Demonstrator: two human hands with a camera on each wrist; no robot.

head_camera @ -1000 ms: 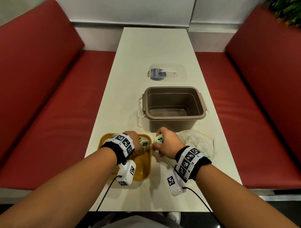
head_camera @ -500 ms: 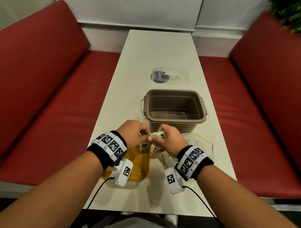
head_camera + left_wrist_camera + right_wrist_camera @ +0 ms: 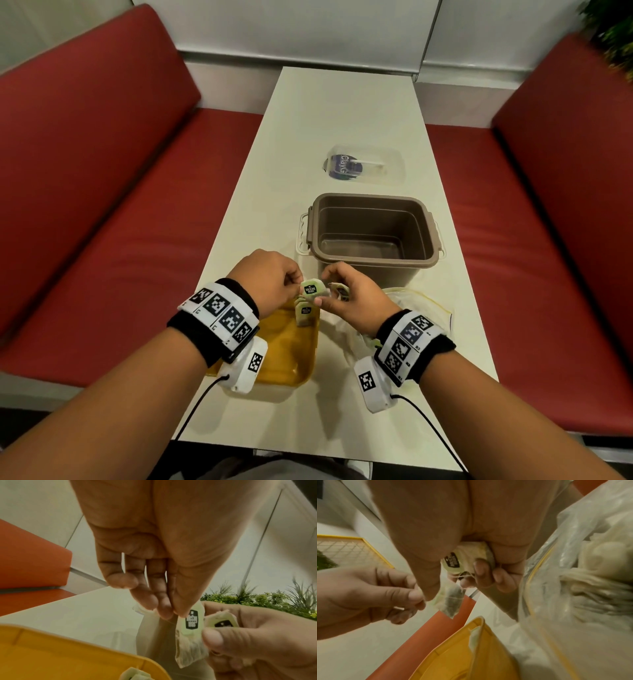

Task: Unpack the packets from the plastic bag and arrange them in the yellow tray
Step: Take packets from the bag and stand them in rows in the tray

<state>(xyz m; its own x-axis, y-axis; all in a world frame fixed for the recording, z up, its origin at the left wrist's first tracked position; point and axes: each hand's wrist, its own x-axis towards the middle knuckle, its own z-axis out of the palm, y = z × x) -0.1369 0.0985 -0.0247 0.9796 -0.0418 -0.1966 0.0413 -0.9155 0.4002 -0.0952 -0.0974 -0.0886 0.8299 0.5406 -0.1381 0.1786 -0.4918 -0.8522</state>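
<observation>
1. The left hand [image 3: 270, 277] and the right hand [image 3: 349, 294] meet above the far edge of the yellow tray [image 3: 291, 370]. Both pinch one tea packet [image 3: 312, 291] between thumb and fingers.
2. The right hand also keeps more packets [image 3: 467, 555] curled in its palm, with a thin string hanging out between the fingers.
3. One more packet [image 3: 305, 313] leans at the far end of the tray, and the rest of the tray floor is bare, so I judge the arranging is only at its beginning.
4. The plastic bag [image 3: 418, 308] lies on the table just to the right of the tray, under the right wrist. Something pale shows through it, but I cannot tell what.
5. The packets look very light, soft and thin. I think the paper and the string can tear or tangle easily, so it is better to hold a packet at its stiff printed label, not at the soft pouch.
6. The table [image 3: 342, 113] is a smooth, pale, long top. A brown tub [image 3: 373, 233] stands beyond the hands, and a clear lid [image 3: 366, 164] lies further away.
7. Red benches [image 3: 102, 171] stand on both sides, and a green plant [image 3: 613, 20] is in the far right corner.
</observation>
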